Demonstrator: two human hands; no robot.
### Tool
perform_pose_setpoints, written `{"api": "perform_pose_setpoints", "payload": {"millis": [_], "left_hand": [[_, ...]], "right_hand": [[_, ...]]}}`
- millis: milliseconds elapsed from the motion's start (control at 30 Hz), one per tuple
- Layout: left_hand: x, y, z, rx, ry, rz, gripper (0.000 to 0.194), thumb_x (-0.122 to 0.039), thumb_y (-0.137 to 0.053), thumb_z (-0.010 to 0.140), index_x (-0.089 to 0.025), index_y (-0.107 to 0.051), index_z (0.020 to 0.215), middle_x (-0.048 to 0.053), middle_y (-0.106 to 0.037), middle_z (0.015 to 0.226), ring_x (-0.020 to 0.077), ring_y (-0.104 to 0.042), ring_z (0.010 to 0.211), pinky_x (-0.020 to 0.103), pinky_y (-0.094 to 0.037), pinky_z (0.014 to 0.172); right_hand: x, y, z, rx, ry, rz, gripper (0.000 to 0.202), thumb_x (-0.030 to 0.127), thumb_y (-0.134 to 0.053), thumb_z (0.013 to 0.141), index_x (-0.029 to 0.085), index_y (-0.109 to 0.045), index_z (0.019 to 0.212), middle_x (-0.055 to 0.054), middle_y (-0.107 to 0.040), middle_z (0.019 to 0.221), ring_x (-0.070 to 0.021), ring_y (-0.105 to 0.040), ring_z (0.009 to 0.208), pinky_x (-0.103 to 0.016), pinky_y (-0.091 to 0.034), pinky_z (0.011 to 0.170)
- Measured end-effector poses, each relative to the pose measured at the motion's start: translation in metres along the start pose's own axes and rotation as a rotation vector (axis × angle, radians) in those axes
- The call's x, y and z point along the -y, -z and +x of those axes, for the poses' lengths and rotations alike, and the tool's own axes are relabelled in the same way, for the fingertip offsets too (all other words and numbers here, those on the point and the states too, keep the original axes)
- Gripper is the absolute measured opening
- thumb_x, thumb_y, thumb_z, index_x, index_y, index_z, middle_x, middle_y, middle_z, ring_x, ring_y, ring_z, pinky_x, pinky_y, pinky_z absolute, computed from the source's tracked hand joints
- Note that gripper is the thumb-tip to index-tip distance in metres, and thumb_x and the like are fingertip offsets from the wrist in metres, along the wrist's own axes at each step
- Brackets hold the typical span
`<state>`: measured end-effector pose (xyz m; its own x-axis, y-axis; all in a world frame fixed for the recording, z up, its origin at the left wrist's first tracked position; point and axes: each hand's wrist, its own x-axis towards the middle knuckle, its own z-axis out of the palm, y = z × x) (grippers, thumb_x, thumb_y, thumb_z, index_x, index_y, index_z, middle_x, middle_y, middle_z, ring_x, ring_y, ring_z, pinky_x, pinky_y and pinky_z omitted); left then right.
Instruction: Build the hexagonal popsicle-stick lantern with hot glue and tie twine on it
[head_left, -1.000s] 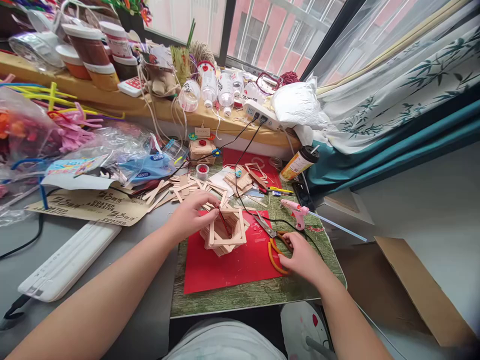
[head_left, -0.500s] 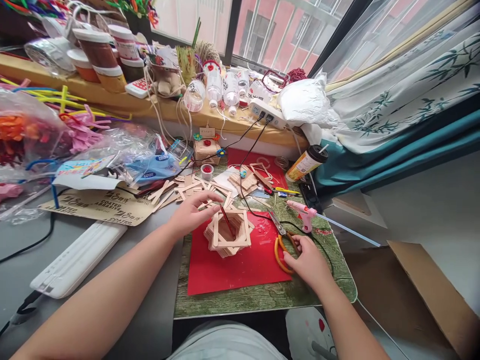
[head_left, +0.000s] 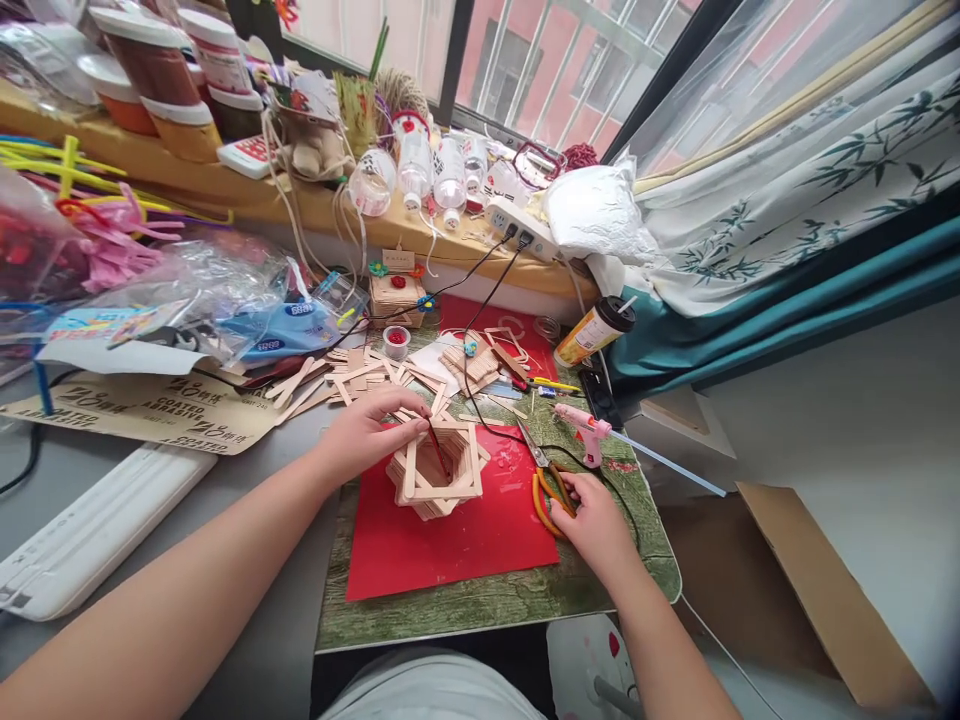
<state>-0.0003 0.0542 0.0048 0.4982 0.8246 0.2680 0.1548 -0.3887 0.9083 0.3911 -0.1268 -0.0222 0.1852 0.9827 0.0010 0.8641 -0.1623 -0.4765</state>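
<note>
My left hand (head_left: 375,428) pinches the upper end of a thin dark red stick, perhaps a pencil (head_left: 439,448). Its lower end leans inside a hollow container built of stacked wooden craft sticks (head_left: 442,491). The container sits on a red sheet (head_left: 450,555). At the sheet's right edge lie orange-handled scissors (head_left: 541,460), blades slightly apart and pointing away from me. My right hand (head_left: 594,515) has its fingers closed around their right handle. Just beyond it is a pink glue gun (head_left: 589,430) with a long clear glue stick in its back.
Loose craft sticks (head_left: 360,378) lie behind the container, near a small cup of red bits (head_left: 396,343). A black cord (head_left: 466,375) crosses the table. A drink cup (head_left: 596,330) stands at the back right. Plastic bags and sandpaper (head_left: 150,415) cover the left side.
My view has turned slightly, so everything sits further left in the picture. Both hands keep their holds on the dark red stick and the scissors.
</note>
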Motion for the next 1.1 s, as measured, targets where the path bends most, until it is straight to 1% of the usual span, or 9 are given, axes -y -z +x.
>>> {"api": "perform_pose_setpoints", "payload": {"millis": [133,200,333,567,667,733,867,933,1100], "left_hand": [[-0.001,0.0,-0.001,-0.021,-0.02,-0.018,0.026,-0.05,-0.072,0.099,-0.026,-0.081,0.103,0.008,-0.08,0.109,0.0261,-0.074,0.105,0.041,-0.057,0.097],[-0.002,-0.001,-0.001,-0.038,-0.022,0.001,0.025,-0.049,-0.072,0.099,-0.026,-0.082,0.103,0.007,-0.08,0.108,0.0263,-0.074,0.105,0.041,-0.056,0.097],[-0.004,-0.001,-0.002,-0.036,-0.03,0.015,0.024,-0.048,-0.071,0.1,-0.026,-0.081,0.102,0.007,-0.081,0.108,0.0265,-0.074,0.106,0.042,-0.055,0.099],[-0.008,0.005,-0.004,-0.108,0.049,-0.062,0.029,-0.053,-0.072,0.1,-0.026,-0.08,0.106,0.007,-0.08,0.114,0.0268,-0.073,0.113,0.042,-0.055,0.107],[-0.01,0.004,-0.004,-0.137,0.071,-0.199,0.031,-0.054,-0.074,0.1,-0.024,-0.078,0.105,0.008,-0.08,0.109,0.0258,-0.074,0.107,0.041,-0.058,0.101],[-0.009,0.005,-0.001,-0.237,0.091,-0.375,0.03,-0.052,-0.074,0.1,-0.023,-0.075,0.104,0.008,-0.079,0.104,0.0236,-0.074,0.103,0.039,-0.06,0.098],[0.003,0.019,0.011,-0.629,0.097,-0.701,0.034,-0.049,-0.086,0.09,-0.022,-0.07,0.102,0.001,-0.074,0.091,0.0134,-0.071,0.082,0.027,-0.061,0.08],[0.011,0.028,0.017,-0.765,0.117,-0.753,0.038,-0.047,-0.092,0.083,-0.021,-0.071,0.101,0.0,-0.073,0.088,0.0101,-0.069,0.075,0.02,-0.058,0.071],[0.01,0.036,0.02,-0.817,0.186,-0.8,0.045,-0.043,-0.1,0.074,-0.019,-0.07,0.098,-0.001,-0.074,0.081,0.0072,-0.064,0.062,0.017,-0.057,0.06]], "right_hand": [[0.009,0.012,0.002,-0.007,0.02,-0.013,0.033,0.033,-0.069,0.091,0.024,-0.071,0.123,-0.013,-0.072,0.123,-0.0332,-0.07,0.108,-0.05,-0.059,0.095],[0.021,0.019,0.002,-0.07,0.104,-0.01,0.016,0.025,-0.059,0.095,0.027,-0.071,0.106,-0.011,-0.073,0.115,-0.0327,-0.068,0.109,-0.05,-0.055,0.096],[0.047,0.018,0.001,-0.119,0.25,0.111,0.026,0.012,-0.047,0.095,0.028,-0.06,0.079,-0.006,-0.067,0.09,-0.0282,-0.065,0.092,-0.044,-0.051,0.084],[0.081,-0.014,0.001,-0.188,0.296,0.434,0.021,0.011,-0.057,0.096,0.028,-0.069,0.094,-0.005,-0.07,0.096,-0.027,-0.067,0.094,-0.045,-0.053,0.09],[0.096,-0.024,-0.001,-0.209,0.281,0.526,0.02,0.014,-0.059,0.1,0.029,-0.071,0.106,-0.006,-0.071,0.105,-0.0267,-0.068,0.101,-0.045,-0.054,0.097],[0.107,-0.028,-0.001,-0.234,0.283,0.597,0.02,0.017,-0.061,0.101,0.03,-0.071,0.113,-0.007,-0.071,0.112,-0.027,-0.068,0.108,-0.046,-0.054,0.101],[0.12,-0.039,0.007,-0.248,0.369,0.673,0.022,0.021,-0.063,0.102,0.029,-0.07,0.122,-0.009,-0.07,0.12,-0.0285,-0.068,0.116,-0.049,-0.055,0.107],[0.118,-0.049,0.013,-0.264,0.396,0.675,0.021,0.021,-0.062,0.103,0.027,-0.069,0.122,-0.01,-0.07,0.119,-0.0281,-0.068,0.116,-0.049,-0.055,0.106],[0.108,-0.077,0.022,-0.394,0.326,0.728,0.013,0.023,-0.058,0.106,0.026,-0.07,0.112,-0.007,-0.069,0.109,-0.0248,-0.068,0.104,-0.045,-0.056,0.098]]}}
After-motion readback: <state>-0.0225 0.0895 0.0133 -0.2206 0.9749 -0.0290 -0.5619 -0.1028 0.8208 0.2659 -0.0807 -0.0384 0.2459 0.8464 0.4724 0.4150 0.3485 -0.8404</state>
